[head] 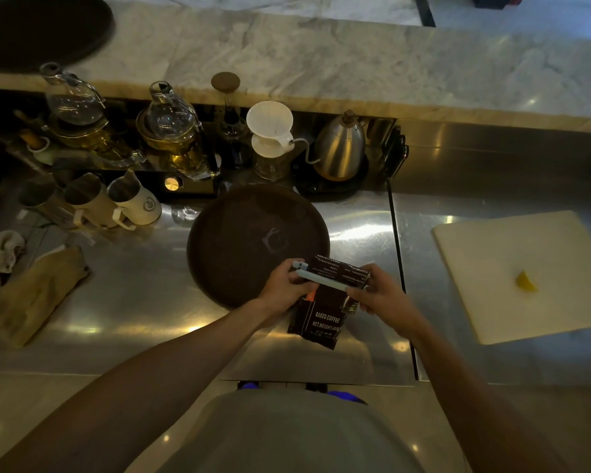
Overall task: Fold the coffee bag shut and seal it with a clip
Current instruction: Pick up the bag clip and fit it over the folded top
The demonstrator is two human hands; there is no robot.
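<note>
A dark coffee bag [323, 317] with white lettering stands upright on the steel counter, at the near rim of a round dark tray. Its top is folded over away from me. A long pale blue clip [325, 280] lies across the fold. My left hand [282, 290] grips the clip's left end and the bag's upper left corner. My right hand [377, 295] pinches the clip's right end against the bag's upper right corner. Whether the clip is snapped closed cannot be made out.
The round dark tray [232, 233] lies just behind the bag. A white cutting board [512, 264] with a lemon wedge [526, 282] sits to the right. Metal pitchers [116, 203], glass pots, a white dripper [270, 131] and a steel kettle [338, 150] line the back. Cloths [31, 295] lie left.
</note>
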